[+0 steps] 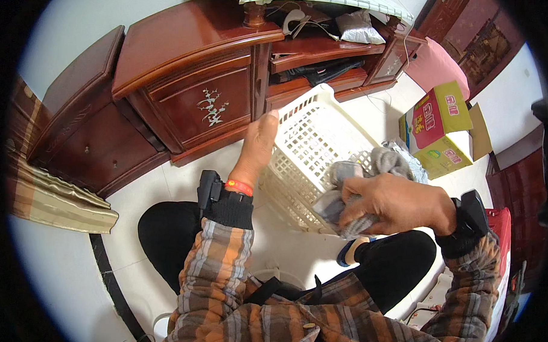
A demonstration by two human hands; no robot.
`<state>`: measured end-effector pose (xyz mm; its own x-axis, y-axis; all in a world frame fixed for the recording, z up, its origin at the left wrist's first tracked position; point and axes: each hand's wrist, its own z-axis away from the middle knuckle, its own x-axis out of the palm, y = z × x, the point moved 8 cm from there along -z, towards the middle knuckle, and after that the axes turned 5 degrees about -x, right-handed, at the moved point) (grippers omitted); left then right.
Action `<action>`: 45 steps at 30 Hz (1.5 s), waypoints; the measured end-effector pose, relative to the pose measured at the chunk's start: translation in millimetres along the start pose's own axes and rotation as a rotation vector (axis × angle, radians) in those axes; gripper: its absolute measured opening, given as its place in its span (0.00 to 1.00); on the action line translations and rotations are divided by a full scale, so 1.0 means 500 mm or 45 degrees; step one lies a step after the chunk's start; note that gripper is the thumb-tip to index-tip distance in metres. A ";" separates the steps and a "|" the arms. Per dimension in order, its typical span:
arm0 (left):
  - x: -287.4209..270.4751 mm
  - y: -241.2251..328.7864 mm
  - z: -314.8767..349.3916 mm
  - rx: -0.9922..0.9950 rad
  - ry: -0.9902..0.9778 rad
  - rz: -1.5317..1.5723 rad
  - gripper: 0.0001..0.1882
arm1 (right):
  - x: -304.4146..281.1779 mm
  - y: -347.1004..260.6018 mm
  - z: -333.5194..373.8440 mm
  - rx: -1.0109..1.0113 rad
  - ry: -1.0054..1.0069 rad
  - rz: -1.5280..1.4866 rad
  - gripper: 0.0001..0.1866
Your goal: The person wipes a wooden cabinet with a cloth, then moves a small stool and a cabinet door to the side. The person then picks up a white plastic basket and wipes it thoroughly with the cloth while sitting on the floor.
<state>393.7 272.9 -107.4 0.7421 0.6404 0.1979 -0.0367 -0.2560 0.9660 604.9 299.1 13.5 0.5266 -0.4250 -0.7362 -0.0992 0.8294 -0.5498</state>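
- While the left hand [259,141] grips the upper rim of a cream plastic basket [345,129], the right hand [402,201] has its fingers closed on grey cloth [329,206] at the near-right end.
- Basket: tilted, held just ahead of the person's bent knees.
- More grey cloth shows just beyond the right hand's knuckles.
- Farther off — a yellow-and-red cardboard box [437,135] on the floor at right, a reddish-brown cabinet [181,108] at left.
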 end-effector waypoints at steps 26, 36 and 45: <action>0.009 0.003 0.012 -0.036 0.027 0.065 0.29 | -0.073 0.060 -0.089 -0.010 0.463 0.301 0.24; 0.017 0.008 0.012 -0.004 -0.024 -0.006 0.29 | -0.005 0.028 0.057 0.007 0.107 0.173 0.17; 0.009 0.000 0.012 -0.037 0.028 0.006 0.30 | -0.206 0.157 0.076 -0.046 0.857 -0.215 0.22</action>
<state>401.1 271.6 -107.3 0.7271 0.6550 0.2057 -0.0600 -0.2378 0.9695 574.9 421.7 61.0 -0.0996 -0.6894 -0.7175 -0.0959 0.7244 -0.6827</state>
